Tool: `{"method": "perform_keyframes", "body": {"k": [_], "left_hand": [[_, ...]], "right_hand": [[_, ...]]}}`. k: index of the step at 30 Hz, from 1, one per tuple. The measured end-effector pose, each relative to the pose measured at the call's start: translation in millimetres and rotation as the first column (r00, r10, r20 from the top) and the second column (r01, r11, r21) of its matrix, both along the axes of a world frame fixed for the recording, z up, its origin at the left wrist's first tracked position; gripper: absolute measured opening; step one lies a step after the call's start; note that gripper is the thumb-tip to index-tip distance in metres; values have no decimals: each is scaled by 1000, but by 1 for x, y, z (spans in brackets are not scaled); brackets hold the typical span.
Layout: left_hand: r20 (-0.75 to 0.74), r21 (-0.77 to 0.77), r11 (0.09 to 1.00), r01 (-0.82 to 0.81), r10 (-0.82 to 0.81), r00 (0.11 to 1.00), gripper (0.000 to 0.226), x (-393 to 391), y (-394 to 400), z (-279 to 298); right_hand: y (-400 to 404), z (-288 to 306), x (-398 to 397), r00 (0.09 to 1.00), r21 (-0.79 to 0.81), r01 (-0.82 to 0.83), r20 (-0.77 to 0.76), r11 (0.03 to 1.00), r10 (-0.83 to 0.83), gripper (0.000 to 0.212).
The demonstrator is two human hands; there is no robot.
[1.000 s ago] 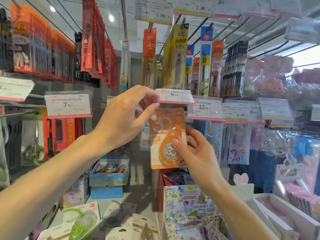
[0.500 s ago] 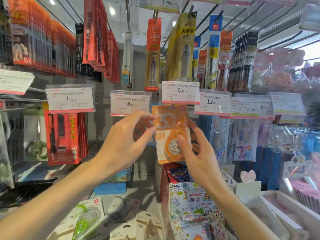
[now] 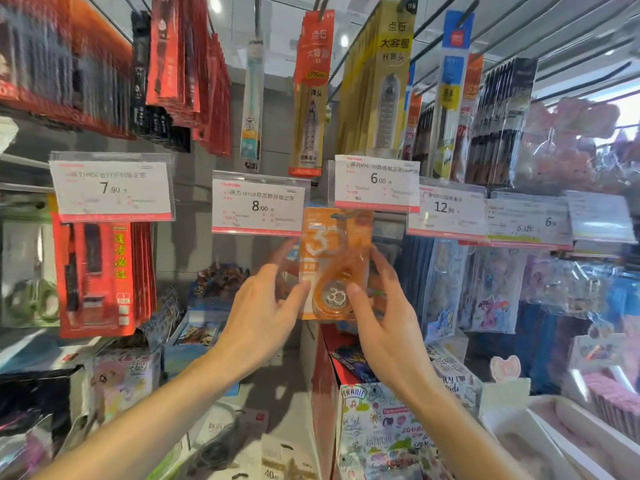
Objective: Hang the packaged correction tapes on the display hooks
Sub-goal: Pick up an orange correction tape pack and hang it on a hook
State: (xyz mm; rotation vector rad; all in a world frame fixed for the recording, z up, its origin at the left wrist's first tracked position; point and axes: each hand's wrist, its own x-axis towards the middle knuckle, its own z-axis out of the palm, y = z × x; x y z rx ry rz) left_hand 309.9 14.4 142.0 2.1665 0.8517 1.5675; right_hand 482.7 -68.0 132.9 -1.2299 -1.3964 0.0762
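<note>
An orange packaged correction tape hangs upright just under the 6.00 price tag, its top edge behind the tag where the display hook sits; the hook itself is hidden. My right hand holds the pack's right side, thumb on the clear blister and fingers behind. My left hand touches the pack's lower left edge with its thumb, fingers loosely spread. More packaged correction tapes lie on the shelf at the bottom.
Price tags 7.90, 8.00 and 12.90 hang in a row beside the pack. Red packs fill the left hooks, refill packs hang above, plastic-wrapped goods at right. A sticker-covered box stands below.
The pack has risen until its top sits behind the 6.00 tag. My left hand dropped from the tag to the pack's lower left edge. The camera has moved closer.
</note>
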Motion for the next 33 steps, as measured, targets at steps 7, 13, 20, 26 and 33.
{"method": "perform_keyframes", "body": {"k": [7, 13, 20, 26, 33], "left_hand": [[-46, 12, 997, -72, 73, 996, 63, 4, 18, -1], [-48, -21, 998, -61, 60, 997, 62, 8, 24, -1], [-20, -35, 999, -5, 5, 1000, 63, 6, 23, -6], [-40, -4, 1000, 19, -19, 999, 66, 5, 16, -5], [-36, -19, 999, -36, 35, 999, 62, 7, 18, -6]], "right_hand": [[22, 7, 3, 1000, -62, -6, 11, 998, 6, 51], [38, 8, 4, 993, -97, -101, -75, 990, 94, 53], [35, 7, 6, 986, -73, -117, -126, 990, 107, 50], [28, 3, 13, 981, -59, -132, -154, 989, 122, 55], [38, 4, 12, 983, -116, -160, -108, 980, 148, 55]]}}
